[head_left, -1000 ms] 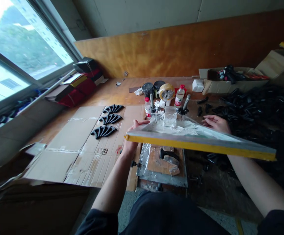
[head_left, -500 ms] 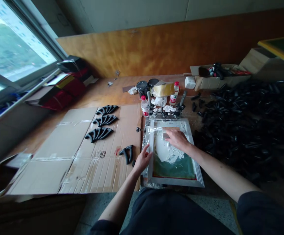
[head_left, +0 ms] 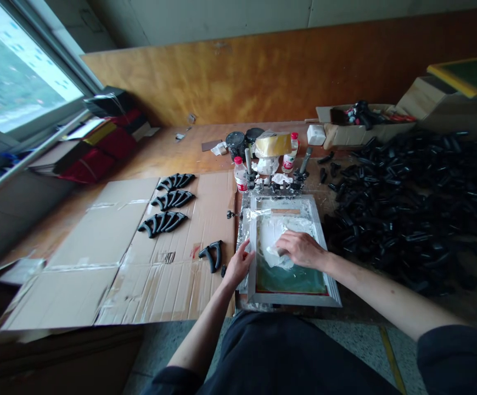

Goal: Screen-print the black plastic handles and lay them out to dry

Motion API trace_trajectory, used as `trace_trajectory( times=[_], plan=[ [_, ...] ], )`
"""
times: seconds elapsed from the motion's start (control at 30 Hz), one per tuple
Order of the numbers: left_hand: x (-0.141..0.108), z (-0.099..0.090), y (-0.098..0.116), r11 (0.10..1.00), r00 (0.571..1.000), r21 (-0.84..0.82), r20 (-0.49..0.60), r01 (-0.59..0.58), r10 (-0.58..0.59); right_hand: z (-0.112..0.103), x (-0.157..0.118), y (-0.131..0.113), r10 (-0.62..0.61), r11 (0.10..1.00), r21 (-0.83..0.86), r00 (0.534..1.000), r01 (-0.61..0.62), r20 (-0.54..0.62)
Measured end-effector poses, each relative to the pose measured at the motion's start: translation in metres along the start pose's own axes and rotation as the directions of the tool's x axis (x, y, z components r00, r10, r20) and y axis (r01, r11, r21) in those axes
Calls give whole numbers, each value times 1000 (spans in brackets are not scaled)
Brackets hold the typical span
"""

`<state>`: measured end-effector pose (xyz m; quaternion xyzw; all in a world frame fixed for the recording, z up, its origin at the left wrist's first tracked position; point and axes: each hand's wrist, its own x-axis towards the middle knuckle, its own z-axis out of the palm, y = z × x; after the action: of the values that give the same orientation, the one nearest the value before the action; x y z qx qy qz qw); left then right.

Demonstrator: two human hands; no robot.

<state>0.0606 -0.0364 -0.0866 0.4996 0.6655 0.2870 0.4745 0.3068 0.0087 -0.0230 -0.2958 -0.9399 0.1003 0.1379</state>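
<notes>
A silk-screen printing frame [head_left: 335,299] with a metal rim lies flat before me, its green mesh [head_left: 290,278] partly covered by white ink [head_left: 269,233]. My right hand [head_left: 302,249] is closed over the middle of the screen, gripping a small scraper [head_left: 280,252] mostly hidden under the fingers, down in the ink. My left hand [head_left: 238,266] is open at the frame's left edge, thumb and forefinger apart and holding nothing. A wooden strip [head_left: 285,211] lies on the screen's far part. Left of my left hand, black curved handle-like pieces [head_left: 211,256] lie on cardboard.
Three rows of black pieces [head_left: 163,224] lie on the cardboard sheet [head_left: 85,247]. A large heap of black pieces [head_left: 403,214] covers the right side. Behind the frame stand a clamp post [head_left: 305,160], bottles [head_left: 240,174], dark tubs [head_left: 235,145] and a tape roll [head_left: 271,145].
My right hand has moved toward me over the screen, from beside the wooden strip to the middle, drawing through the ink. My left hand stays at the frame's left edge.
</notes>
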Motion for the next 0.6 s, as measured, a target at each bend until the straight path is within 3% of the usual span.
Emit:
trace_trajectory(
  times=[0.13,0.23,0.37,0.5,0.57,0.6],
  plan=[
    [-5,1,5,1000,1000,-26,-25,-4,3,18,-13,-11,-28,992,-125,998,21,-53],
    [-7,0,9,999,999,-32,-35,10,-12,19,-22,-13,-48,997,-65,999,48,-12],
    [-14,-6,22,996,1000,-89,5,-5,6,-6,13,2,156,988,32,984,-154,-80],
    [-30,-19,55,968,999,-245,11,-49,53,-52,49,43,403,915,113,892,-387,-206],
    [-36,-26,80,939,997,-335,-37,-76,67,-75,39,76,500,865,222,810,-450,-306],
    [-36,-29,93,922,994,-374,-70,-100,80,-83,27,95,557,829,297,746,-474,-364]
  ],
)
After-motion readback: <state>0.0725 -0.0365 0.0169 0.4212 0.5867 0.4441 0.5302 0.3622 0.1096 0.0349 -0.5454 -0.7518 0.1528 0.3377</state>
